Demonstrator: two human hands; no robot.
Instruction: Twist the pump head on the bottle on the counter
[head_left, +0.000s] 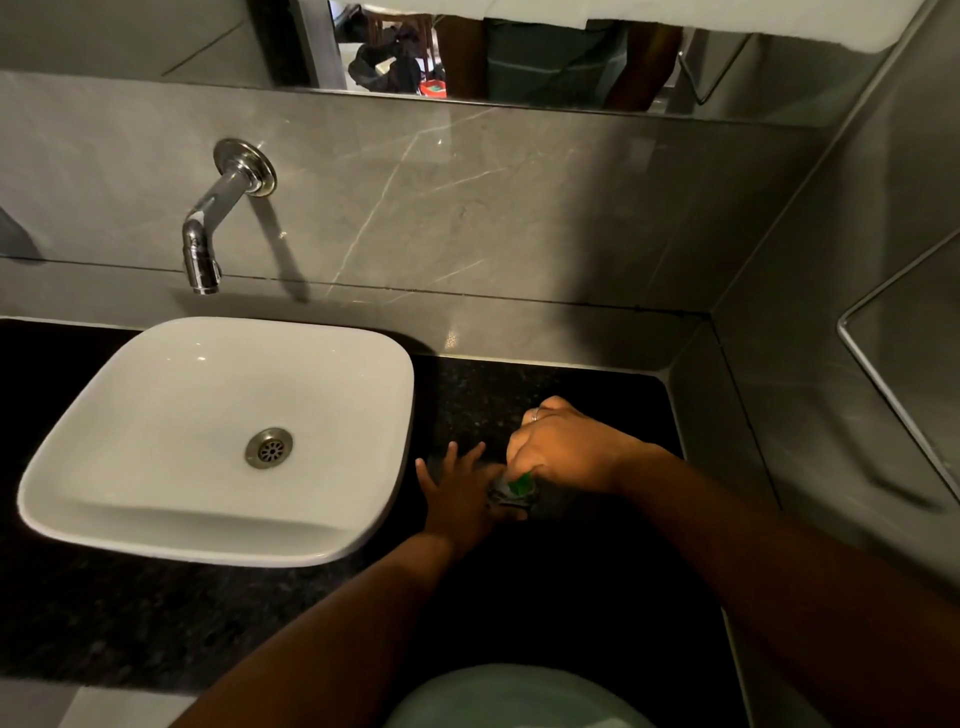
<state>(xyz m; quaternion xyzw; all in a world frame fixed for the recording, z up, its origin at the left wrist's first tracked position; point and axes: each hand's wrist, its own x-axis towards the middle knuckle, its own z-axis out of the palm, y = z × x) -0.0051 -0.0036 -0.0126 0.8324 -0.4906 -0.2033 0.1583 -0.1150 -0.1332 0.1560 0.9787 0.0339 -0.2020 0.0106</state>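
A small bottle (514, 491) with a green label stands on the dark counter (130, 613), to the right of the sink. Only a sliver of it shows between my hands. My right hand (561, 449) is closed over its top from above and hides the pump head; a ring sits on one finger. My left hand (460, 493) rests against the bottle's left side, its palm on the body and its fingers spread toward the wall.
A white square basin (104, 415) with a metal drain sits on the counter at the left. A chrome tap (208, 234) juts from the grey marble wall above it. A tiled side wall closes the counter on the right. A mirror runs along the top.
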